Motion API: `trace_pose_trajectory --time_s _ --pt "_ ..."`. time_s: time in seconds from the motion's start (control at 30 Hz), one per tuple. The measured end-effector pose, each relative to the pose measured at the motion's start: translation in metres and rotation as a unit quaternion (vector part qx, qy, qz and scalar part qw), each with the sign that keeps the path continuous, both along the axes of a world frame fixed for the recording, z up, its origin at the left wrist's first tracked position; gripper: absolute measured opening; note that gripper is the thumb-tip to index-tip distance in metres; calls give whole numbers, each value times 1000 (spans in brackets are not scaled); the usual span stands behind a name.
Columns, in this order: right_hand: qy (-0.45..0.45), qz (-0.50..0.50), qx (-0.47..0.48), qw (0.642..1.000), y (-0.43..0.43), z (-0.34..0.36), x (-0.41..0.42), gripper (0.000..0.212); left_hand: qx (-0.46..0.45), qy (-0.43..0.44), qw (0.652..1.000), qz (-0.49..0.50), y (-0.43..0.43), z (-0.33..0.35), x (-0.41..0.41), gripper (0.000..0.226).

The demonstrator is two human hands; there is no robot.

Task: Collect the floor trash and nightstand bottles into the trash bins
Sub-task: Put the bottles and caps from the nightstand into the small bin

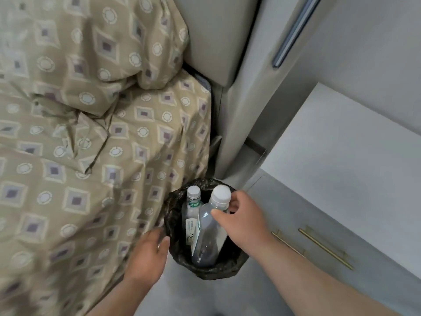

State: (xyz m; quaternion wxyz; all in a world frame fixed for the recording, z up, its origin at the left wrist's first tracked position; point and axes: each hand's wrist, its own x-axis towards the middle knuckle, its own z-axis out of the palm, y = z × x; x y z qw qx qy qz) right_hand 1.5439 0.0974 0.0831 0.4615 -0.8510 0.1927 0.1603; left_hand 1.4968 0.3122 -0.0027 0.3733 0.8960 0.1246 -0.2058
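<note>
A small trash bin [182,258] lined with a black bag stands on the floor between the bed and the nightstand. Two clear plastic bottles with white caps stand in it. The larger bottle [209,233] leans at the right, and my right hand [246,215] pinches it just below the cap with thumb and fingers. A smaller bottle [193,206] with a green label stands behind it on the left. My left hand [148,249] grips the bin's left rim and the bag's edge.
The bed with a beige patterned cover [91,156] fills the left side and hangs down beside the bin. A white nightstand [341,156] with brass drawer handles [325,247] stands at the right. A padded headboard [216,42] rises behind. Grey floor [205,297] lies below.
</note>
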Motion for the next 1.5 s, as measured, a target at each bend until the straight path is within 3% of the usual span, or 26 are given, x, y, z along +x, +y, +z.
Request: trace_pose_trajectory --time_s 0.13,0.27,0.4,0.63,0.77,0.9,1.2,1.5 --pt "9 -16 3 1000 11 -34 23 34 -76 14 996 32 -9 -15 17 30" --pt "51 35 8 998 9 -56 27 58 -81 36 994 62 -14 -30 26 30" --pt "105 -51 -17 993 -20 -80 1 30 -93 51 989 104 -15 -38 41 16" --pt "144 -109 -188 965 -33 -104 5 45 -130 71 976 158 -14 -51 57 15" --pt "212 -118 -149 958 -42 -118 15 19 -111 70 981 143 -18 -54 59 13" --pt "170 -107 -135 970 -51 -111 11 17 -115 67 981 145 -17 -35 62 15" --pt "161 -184 -58 968 -31 15 -11 17 -97 81 980 151 -6 104 51 17" --pt "94 -187 1 978 -33 260 -16 20 -134 44 977 159 2 346 33 17"
